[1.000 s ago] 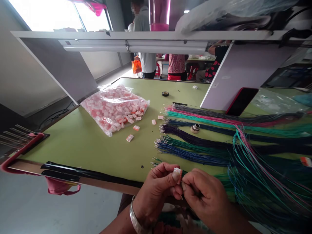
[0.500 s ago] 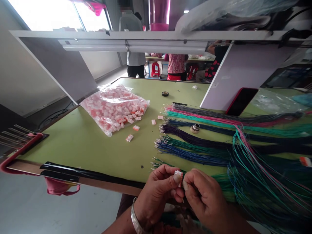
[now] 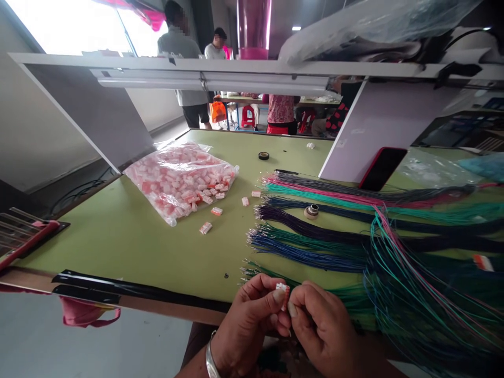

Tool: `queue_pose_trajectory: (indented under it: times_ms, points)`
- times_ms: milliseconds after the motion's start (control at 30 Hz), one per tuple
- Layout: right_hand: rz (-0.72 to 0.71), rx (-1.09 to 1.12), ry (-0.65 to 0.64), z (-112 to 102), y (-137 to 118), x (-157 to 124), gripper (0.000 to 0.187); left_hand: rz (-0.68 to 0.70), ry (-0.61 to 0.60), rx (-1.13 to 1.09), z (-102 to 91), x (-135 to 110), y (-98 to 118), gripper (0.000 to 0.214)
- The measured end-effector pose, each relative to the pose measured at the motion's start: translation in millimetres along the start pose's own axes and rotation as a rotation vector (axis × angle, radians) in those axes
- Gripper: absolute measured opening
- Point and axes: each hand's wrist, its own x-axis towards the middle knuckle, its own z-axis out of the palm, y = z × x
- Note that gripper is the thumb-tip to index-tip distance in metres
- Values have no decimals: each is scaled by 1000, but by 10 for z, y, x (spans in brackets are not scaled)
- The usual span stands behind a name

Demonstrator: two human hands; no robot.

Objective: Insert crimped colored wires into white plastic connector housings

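One connector [image 3: 284, 295], lengthwise up-down (orange rightward)

Silver bracelet [image 3: 211, 362] on left wrist [image 3: 221, 350]

No legible txt, nos., brands or signs noted. Pale marks [image 3: 357, 131] on R upright panel [image 3: 378, 115] too sm. & blurred to read.

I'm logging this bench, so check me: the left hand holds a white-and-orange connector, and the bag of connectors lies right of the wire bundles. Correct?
Not quite: the head view shows the bag of connectors lying left of the wire bundles. The left hand does hold a white-and-orange connector.
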Motion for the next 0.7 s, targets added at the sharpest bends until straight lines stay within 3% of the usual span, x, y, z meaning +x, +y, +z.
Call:
queue_pose_trajectory:
  times_ms: [200,300,367,433,533,700]
  points:
    - [104,193,-1,-29,-29,38,21,-7,12,-168,11,3,17,18]
    - [198,220,-32,-119,107,133,17,41,22,-155,-20,19,64,16]
    - [241,102,-1,-180,274,226,16,73,34,-107,-55,33,98,15]
    - [231,-172,30,-209,449,328,14,83,39,-69,-87,48,119,14]
    - [188,-588,-47,-173,615,456,7,69,31,-53,-111,66,119,15]
    - [148,-689,-97,-122,660,496,15,64,24,-52,-127,80,105,15]
